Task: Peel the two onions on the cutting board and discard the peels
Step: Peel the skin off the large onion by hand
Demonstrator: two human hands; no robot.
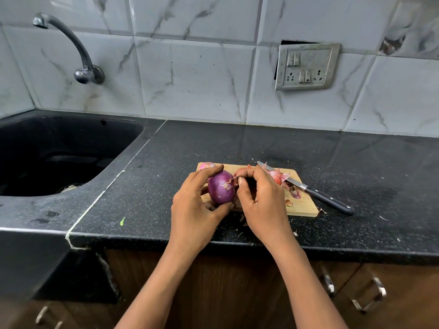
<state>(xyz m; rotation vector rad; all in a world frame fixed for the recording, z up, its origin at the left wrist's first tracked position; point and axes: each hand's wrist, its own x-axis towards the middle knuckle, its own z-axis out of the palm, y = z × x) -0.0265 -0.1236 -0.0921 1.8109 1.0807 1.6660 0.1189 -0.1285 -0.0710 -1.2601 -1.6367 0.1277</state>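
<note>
- Our left hand [194,205] curls around the purple onion [221,189], holding it over the cutting board [301,207].
- Our right hand [259,198] pinches loose skin [235,180] at the onion's right side.
- The second onion [206,165] lies at the board's far left corner; peels [278,174] and a knife [327,198] lie at the right.

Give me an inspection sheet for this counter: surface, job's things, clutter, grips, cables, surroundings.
Surface: black speckled countertop with small scraps of peel on it; wooden cutting board lies on it.
Job's things: purple onion held over the board, shiny with flecks of dry skin; second onion at the board's far left corner, mostly hidden behind the left hand; peels heaped on the board, not yet discarded.
Clutter: knife, blade on the board, handle past its right edge.
Grips: left hand holds the purple onion; right hand pinches loose skin at its end.
Cables: nothing seen.
Surroundings: sink on the left, tap above it, switch plate on the tiled wall, drawer handles below.
</note>
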